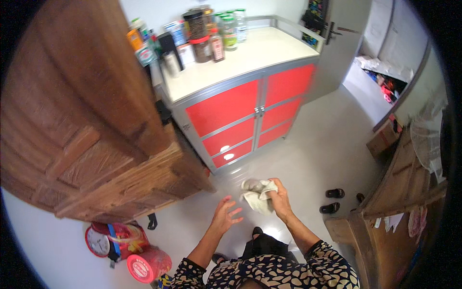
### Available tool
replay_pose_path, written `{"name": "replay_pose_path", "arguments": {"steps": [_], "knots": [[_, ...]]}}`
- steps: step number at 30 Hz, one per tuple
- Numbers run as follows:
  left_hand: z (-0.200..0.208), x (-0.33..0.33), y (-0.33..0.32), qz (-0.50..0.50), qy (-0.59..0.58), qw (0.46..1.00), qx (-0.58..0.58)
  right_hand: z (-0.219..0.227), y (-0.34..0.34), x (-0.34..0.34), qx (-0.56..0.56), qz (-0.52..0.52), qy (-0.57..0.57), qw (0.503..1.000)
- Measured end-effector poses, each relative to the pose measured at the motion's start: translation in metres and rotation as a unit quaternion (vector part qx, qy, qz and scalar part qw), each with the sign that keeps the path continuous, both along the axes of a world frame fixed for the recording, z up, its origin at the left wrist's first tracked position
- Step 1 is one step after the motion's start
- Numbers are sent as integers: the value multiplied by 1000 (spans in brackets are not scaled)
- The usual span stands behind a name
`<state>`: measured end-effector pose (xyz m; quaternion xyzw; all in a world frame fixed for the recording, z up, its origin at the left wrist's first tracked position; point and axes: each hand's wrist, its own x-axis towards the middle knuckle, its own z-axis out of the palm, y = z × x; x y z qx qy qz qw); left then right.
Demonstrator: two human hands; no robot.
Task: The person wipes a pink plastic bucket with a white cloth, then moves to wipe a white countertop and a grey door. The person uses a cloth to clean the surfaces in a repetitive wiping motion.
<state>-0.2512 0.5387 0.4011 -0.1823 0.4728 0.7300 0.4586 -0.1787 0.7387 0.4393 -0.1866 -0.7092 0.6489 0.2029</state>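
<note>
A crumpled, pale cream cloth (258, 201) hangs from my right hand (281, 196), whose fingers are closed round its right side. Beside the cloth, on its left, my left hand (224, 215) is held in the air with its fingers spread and nothing in them. The cloth's left edge is slightly smeared by motion. Both hands are above the floor, in front of a cabinet (226, 111) with red door panels and a grey metal frame.
Jars and bottles (204, 41) crowd the cabinet's cream top. A large brown wooden wardrobe (91, 144) stands at the left. Red-lidded containers (149, 265) and a round clock (97, 241) are at lower left. Dark sandals (332, 201) lie near wooden furniture (380, 231) at right.
</note>
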Motion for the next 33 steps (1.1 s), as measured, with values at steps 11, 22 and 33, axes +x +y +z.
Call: {"name": "replay_pose_path", "arguments": {"steps": [11,22,33], "knots": [[13,-57,163,-142,205,915,317,4,65,-35,213,48,21,976],[74,-154,284,-344,444,821,105,30,163,-117,-173,-232,69,955],[173,-342,457,-45,830,449,-329,142,375,-312,445,-148,141,872]]}}
